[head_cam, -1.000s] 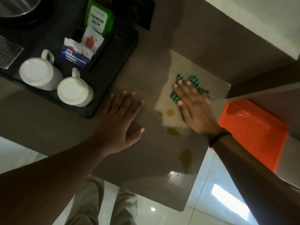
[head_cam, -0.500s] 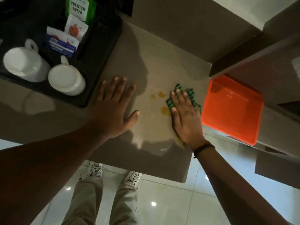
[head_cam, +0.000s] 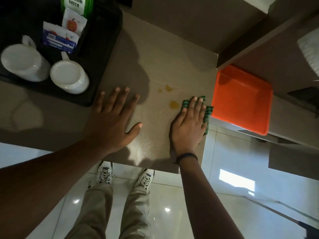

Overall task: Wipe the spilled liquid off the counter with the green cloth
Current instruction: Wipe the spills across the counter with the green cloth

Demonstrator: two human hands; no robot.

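My left hand lies flat and spread on the counter, holding nothing. My right hand presses flat on the green cloth at the counter's right edge, hiding most of it. Yellow spilled drops sit just left of the cloth. Farther off, the green tea box in the black tray is cut off at the top.
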